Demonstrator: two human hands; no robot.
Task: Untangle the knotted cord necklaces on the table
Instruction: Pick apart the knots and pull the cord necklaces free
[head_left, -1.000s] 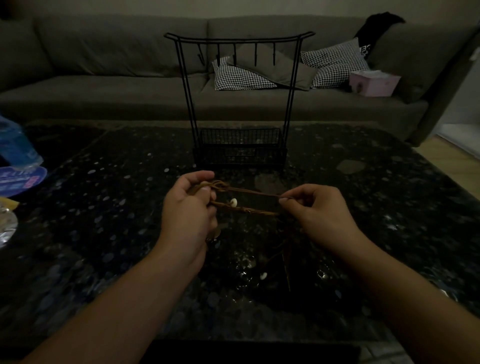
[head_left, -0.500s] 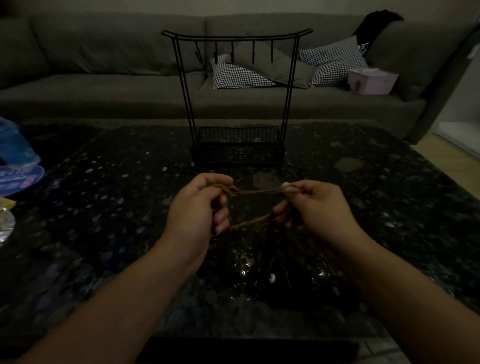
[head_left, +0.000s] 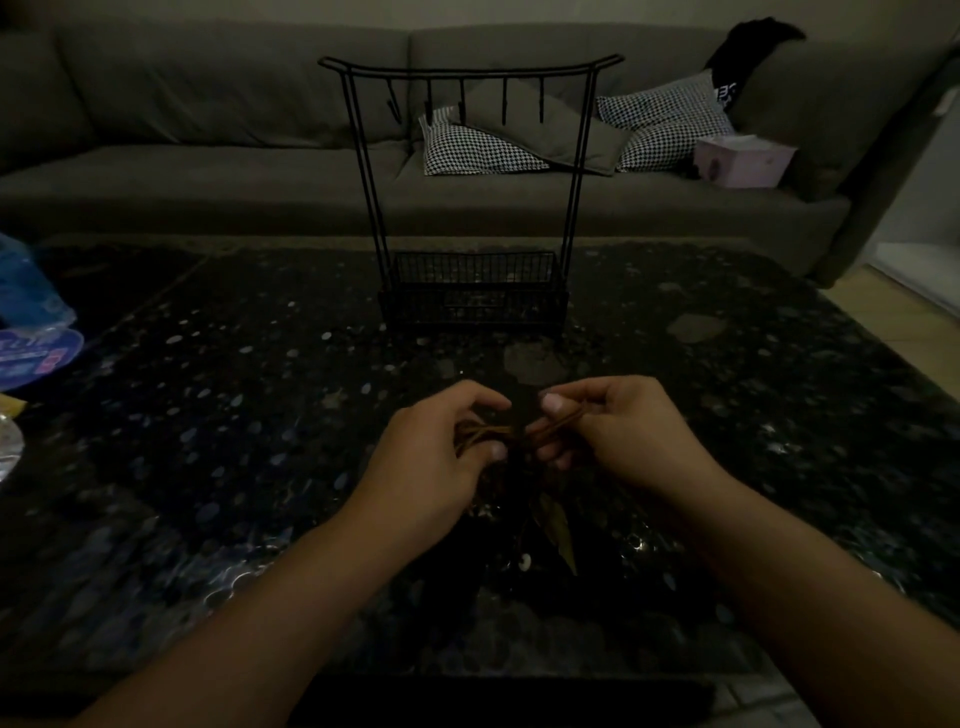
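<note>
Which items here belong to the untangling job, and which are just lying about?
In use: brown cord necklaces, pinched by left hand and right hand; white bead dangling below.

Lying about: black wire stand, blue packaging, checked cushions, pink box.

My forearms are bare to the frame's lower edge, no sleeves showing. My left hand (head_left: 436, 457) and right hand (head_left: 623, 431) wear nothing; short, pale-looking nails.

table (head_left: 218, 415): dark speckled stone | black wire stand (head_left: 470, 197) (basket base) | blue packaging (head_left: 31, 332) at left edge
</note>
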